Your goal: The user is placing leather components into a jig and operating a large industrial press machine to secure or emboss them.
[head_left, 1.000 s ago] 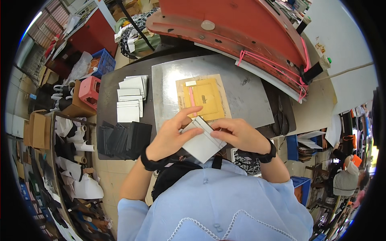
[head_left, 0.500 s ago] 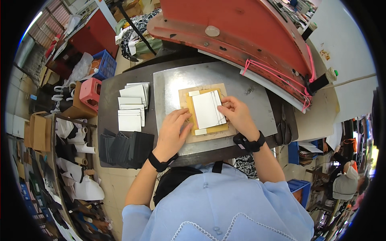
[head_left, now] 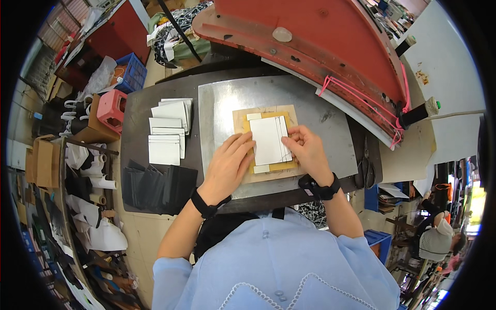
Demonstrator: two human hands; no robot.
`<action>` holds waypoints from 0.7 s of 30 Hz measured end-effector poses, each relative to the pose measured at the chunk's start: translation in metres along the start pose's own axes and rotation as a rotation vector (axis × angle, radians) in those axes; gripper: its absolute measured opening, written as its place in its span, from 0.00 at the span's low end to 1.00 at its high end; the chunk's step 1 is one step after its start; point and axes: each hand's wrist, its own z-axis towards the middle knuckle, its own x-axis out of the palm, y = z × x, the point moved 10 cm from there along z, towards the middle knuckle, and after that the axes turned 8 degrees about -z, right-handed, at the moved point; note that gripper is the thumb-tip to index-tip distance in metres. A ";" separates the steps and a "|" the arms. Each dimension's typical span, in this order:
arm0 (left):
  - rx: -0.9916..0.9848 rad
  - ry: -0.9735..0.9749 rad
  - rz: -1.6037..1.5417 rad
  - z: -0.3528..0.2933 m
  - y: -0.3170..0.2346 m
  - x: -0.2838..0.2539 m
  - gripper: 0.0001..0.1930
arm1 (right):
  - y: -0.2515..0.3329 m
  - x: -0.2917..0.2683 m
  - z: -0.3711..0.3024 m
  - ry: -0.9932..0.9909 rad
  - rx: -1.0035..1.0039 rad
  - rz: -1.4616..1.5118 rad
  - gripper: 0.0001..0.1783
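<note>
A white rectangular piece (head_left: 266, 141) with thin dark lines along its right side lies on a yellow mould (head_left: 281, 166) with small pale blocks at two corners. Under the mould is a tan board (head_left: 239, 115), resting on a metal plate (head_left: 217, 98). My left hand (head_left: 228, 161) is open, fingers stretched, with its fingertips at the left edge of the white piece. On the opposite edge, the thumb and fingers of my right hand (head_left: 309, 152) are pinched together at the white piece. Whether its underside is gripped is hidden.
Stacked white pieces (head_left: 166, 144) and fanned dark pieces (head_left: 163, 189) occupy the table's left side. A large red machine arm (head_left: 305, 44) with pink cord (head_left: 356, 102) overhangs the far right. Black scissors (head_left: 366, 168) lie at the right edge. A person (head_left: 436, 240) is in the right background.
The white piece has turned slightly and sits straighter on the mould. My left fingertips have moved in against its left edge. My right hand stays at its right edge. The whole view has shifted slightly.
</note>
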 end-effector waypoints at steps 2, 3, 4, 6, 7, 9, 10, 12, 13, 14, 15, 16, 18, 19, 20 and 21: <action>0.011 0.010 0.038 0.006 0.002 0.004 0.16 | -0.002 0.000 0.001 0.001 -0.001 0.012 0.14; 0.023 0.006 0.055 0.006 0.003 0.005 0.16 | -0.002 0.000 0.001 0.006 0.006 0.007 0.14; 0.035 0.004 0.076 0.008 0.004 0.006 0.17 | -0.003 0.001 0.002 0.012 0.014 0.006 0.14; 0.034 0.008 0.081 0.009 0.009 0.009 0.17 | -0.005 0.001 0.003 0.012 0.000 0.011 0.14; 0.022 0.013 0.067 0.010 0.013 0.011 0.17 | -0.003 0.001 0.002 0.014 0.002 0.013 0.14; 0.009 0.029 0.062 0.008 0.013 0.011 0.20 | 0.003 0.001 -0.001 0.021 0.003 0.005 0.14; 0.006 0.035 0.078 0.007 0.012 0.012 0.20 | 0.003 0.001 0.000 0.024 -0.006 0.003 0.14; 0.003 0.049 0.109 0.007 0.010 0.013 0.22 | 0.004 0.001 0.000 0.027 -0.026 -0.001 0.14; 0.010 0.067 0.124 0.006 0.008 0.013 0.23 | 0.004 0.000 0.000 0.026 -0.025 -0.010 0.14; 0.017 0.084 0.139 0.006 0.007 0.012 0.23 | 0.004 0.000 0.000 0.024 -0.025 -0.019 0.14; 0.025 0.100 0.155 0.007 0.006 0.012 0.24 | 0.005 0.000 0.000 0.023 -0.026 -0.028 0.14; 0.038 0.104 0.174 0.007 0.004 0.012 0.23 | 0.005 0.000 0.000 0.023 -0.031 -0.029 0.14; 0.066 0.111 0.212 0.007 0.000 0.011 0.23 | 0.004 0.000 0.001 0.022 -0.042 -0.029 0.14; 0.074 0.105 0.225 0.008 -0.001 0.011 0.23 | 0.005 0.000 0.001 0.020 -0.049 -0.039 0.14; 0.083 0.099 0.239 0.008 -0.003 0.010 0.23 | 0.006 0.000 0.001 0.017 -0.056 -0.048 0.14; 0.093 0.092 0.250 0.008 -0.005 0.010 0.22 | 0.006 -0.001 0.001 0.012 -0.062 -0.061 0.14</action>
